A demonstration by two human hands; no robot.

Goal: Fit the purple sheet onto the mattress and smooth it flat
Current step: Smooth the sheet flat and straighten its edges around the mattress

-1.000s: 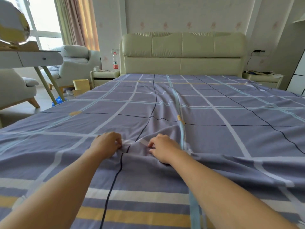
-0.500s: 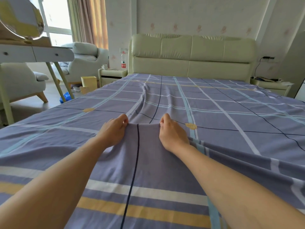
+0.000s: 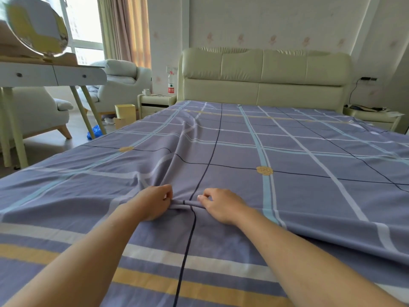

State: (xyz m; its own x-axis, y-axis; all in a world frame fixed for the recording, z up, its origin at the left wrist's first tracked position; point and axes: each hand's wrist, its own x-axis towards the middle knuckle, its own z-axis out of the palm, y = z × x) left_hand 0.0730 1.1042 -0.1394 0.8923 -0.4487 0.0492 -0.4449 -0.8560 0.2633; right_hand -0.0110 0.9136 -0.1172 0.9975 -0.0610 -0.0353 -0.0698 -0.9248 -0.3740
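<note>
The purple checked sheet [image 3: 298, 191] covers the whole bed up to the cream headboard [image 3: 265, 78]. My left hand [image 3: 152, 203] and my right hand [image 3: 221, 204] lie side by side near the foot of the bed. Both pinch a small raised fold of the sheet that runs between them across the dark stripe. Long creases fan out from the fold toward the headboard, mostly on the left. The mattress itself is hidden under the fabric.
A white desk [image 3: 55, 74] with a round mirror stands at the left, with armchairs [image 3: 119, 85] behind it. A yellow bin [image 3: 125, 111] and a nightstand [image 3: 156, 103] sit left of the headboard. Another nightstand [image 3: 374, 116] is at the right.
Both hands spread apart and pushed forward over the sheet half a second ago. Now they have drawn back and closed on a fold between them.
</note>
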